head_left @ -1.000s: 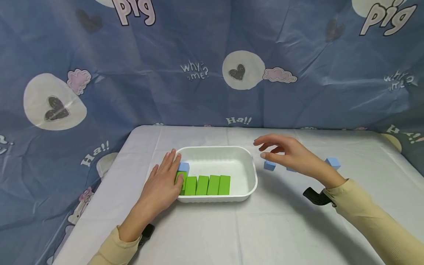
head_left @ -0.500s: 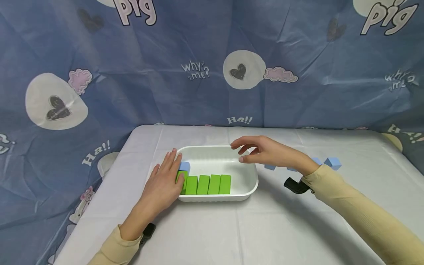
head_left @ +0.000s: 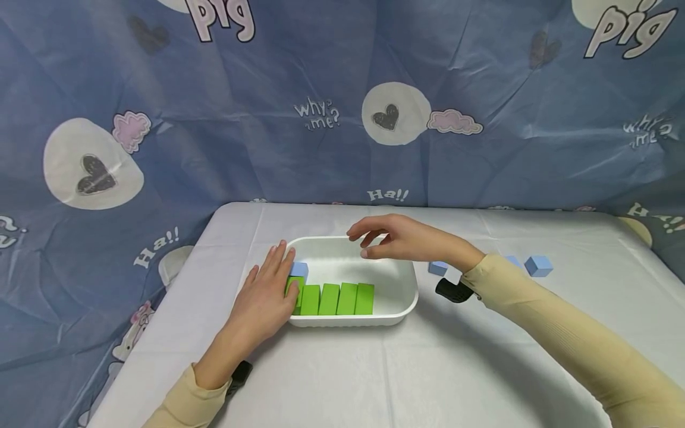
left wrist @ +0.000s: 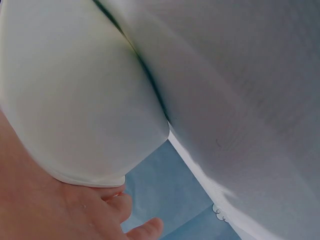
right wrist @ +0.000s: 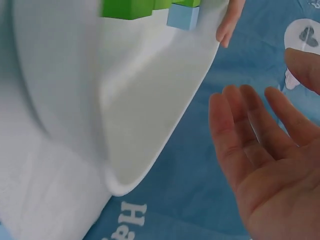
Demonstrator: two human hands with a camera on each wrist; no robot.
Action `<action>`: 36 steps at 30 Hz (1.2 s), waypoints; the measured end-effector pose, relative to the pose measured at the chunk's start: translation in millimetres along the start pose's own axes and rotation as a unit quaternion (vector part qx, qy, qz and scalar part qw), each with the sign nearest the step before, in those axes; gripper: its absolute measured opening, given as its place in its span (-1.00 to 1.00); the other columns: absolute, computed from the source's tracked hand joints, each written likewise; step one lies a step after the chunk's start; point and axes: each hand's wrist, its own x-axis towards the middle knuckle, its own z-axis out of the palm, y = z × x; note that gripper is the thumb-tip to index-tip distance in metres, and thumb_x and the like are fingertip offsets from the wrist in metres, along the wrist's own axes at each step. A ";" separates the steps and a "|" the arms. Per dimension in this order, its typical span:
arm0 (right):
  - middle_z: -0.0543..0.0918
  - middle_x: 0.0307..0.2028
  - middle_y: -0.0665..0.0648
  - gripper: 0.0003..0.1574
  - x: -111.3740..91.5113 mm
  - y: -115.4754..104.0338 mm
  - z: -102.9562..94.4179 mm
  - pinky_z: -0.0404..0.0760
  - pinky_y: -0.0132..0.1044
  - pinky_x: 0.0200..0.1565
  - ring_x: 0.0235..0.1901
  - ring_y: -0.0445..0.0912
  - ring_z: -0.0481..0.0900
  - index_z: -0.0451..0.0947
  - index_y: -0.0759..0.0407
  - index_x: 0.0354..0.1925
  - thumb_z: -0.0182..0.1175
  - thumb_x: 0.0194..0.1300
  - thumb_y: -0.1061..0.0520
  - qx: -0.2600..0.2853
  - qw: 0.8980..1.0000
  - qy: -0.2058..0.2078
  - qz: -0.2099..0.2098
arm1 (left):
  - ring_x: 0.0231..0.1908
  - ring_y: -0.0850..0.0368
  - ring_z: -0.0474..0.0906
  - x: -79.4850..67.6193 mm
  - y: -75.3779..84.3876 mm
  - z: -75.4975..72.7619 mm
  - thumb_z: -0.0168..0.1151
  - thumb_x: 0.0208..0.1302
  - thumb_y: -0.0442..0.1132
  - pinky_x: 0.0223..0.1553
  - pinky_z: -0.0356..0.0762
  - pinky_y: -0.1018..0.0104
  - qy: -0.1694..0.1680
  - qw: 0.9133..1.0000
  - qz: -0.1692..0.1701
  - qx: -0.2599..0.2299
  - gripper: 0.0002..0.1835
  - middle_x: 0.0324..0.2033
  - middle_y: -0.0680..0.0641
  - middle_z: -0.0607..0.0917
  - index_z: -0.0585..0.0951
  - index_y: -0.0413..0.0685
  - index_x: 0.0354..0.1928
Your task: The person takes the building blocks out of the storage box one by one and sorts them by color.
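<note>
A white plastic tray sits on the table with a row of several green blocks along its near side. Behind the leftmost green one is a blue cube. My left hand rests on the tray's left rim with straight fingers, its thumb by the leftmost green block. In the left wrist view that hand lies against the tray's outer wall. Over the right part of the tray hovers my right hand, fingers loosely bent. In the right wrist view its palm and fingers hold nothing.
Right of the tray, blue cubes lie on the white-covered table: one cube near the tray, another cube farther right, and one partly hidden by the right sleeve. A printed blue cloth hangs behind the table.
My right hand has moved left from above the blue cubes to over the tray. The left hand, the tray and the blocks stay in place.
</note>
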 end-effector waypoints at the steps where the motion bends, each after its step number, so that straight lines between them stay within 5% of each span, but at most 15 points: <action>1: 0.59 0.11 0.02 -0.53 3.5 -0.1 0.3 0.59 -0.24 0.01 0.04 -0.10 0.61 0.51 0.03 0.21 0.26 0.36 0.13 0.000 1.000 -0.004 -0.002 | 0.51 -0.01 -0.22 -0.1 -0.2 0.2 -0.16 0.48 -0.07 0.38 -0.12 -0.21 0.002 1.000 0.001 0.001 -0.33 0.54 -0.11 -0.08 0.06 -0.13 0.54; 20: 0.60 0.13 0.08 -0.50 71.0 4.0 31.7 0.52 -0.31 0.07 0.02 -0.16 0.61 0.49 0.12 0.23 0.25 0.34 0.17 -0.019 0.997 -0.071 0.014 | 0.51 -0.02 -0.20 0.5 0.4 -1.5 -0.11 0.48 -0.06 0.38 -0.09 -0.22 -0.006 1.000 -0.006 0.010 -0.33 0.54 -0.11 -0.07 0.10 -0.14 0.54; 28: 0.52 0.21 0.29 -0.48 86.1 15.3 45.2 0.51 -0.21 0.12 0.14 0.11 0.55 0.45 0.32 0.25 0.19 0.34 0.34 0.026 0.996 -0.085 -0.008 | 0.51 -0.01 -0.22 1.1 0.4 -2.0 -0.12 0.49 -0.06 0.38 -0.10 -0.22 -0.009 1.000 -0.003 0.010 -0.33 0.54 -0.10 -0.09 0.09 -0.13 0.54; 36: 0.45 0.29 0.24 -0.41 98.0 23.0 61.0 0.38 -0.22 0.26 0.26 0.06 0.44 0.36 0.36 0.34 0.07 0.35 0.43 0.049 0.992 -0.117 -0.021 | 0.51 -0.01 -0.23 0.3 0.5 -1.9 -0.11 0.50 -0.06 0.38 -0.11 -0.23 -0.008 1.000 -0.003 0.007 -0.34 0.54 -0.10 -0.10 0.10 -0.14 0.53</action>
